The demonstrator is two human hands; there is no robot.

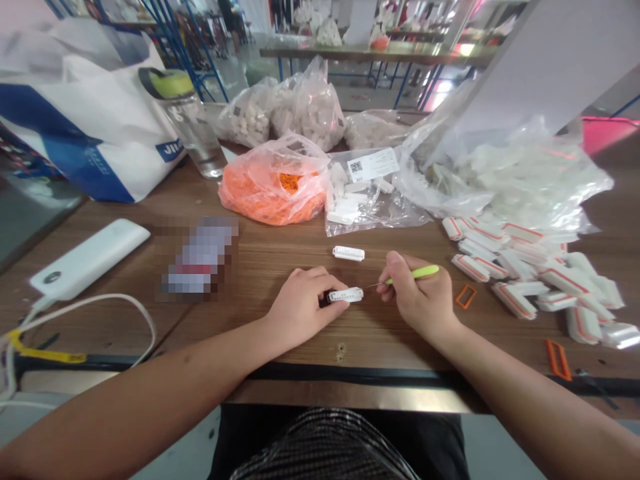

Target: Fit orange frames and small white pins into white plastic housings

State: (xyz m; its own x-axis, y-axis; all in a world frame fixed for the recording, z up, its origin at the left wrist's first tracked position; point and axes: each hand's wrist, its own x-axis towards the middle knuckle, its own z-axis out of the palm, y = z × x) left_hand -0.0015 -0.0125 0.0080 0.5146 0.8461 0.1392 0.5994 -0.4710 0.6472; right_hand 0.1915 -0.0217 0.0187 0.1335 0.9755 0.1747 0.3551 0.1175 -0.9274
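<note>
My left hand [307,298] is closed on a small white plastic part [346,295], gripping it by its left end close to the table. A thin-tipped tool with a lime-green handle [425,272] is pinched in my right hand [414,293]. Its fine metal tip points left and reaches the right end of the white part; whether it touches cannot be made out. Just beyond my hands lies a second white part [349,253]. To the right of my right hand an orange rectangular ring [466,297] rests on the wood.
White pieces with orange rims [565,277] are heaped at the right. More orange rings [558,360] lie by the front edge. Behind are an orange-filled bag [275,190], a clear labelled bag [370,200] and a water bottle [197,133]. A power bank [93,257] sits left.
</note>
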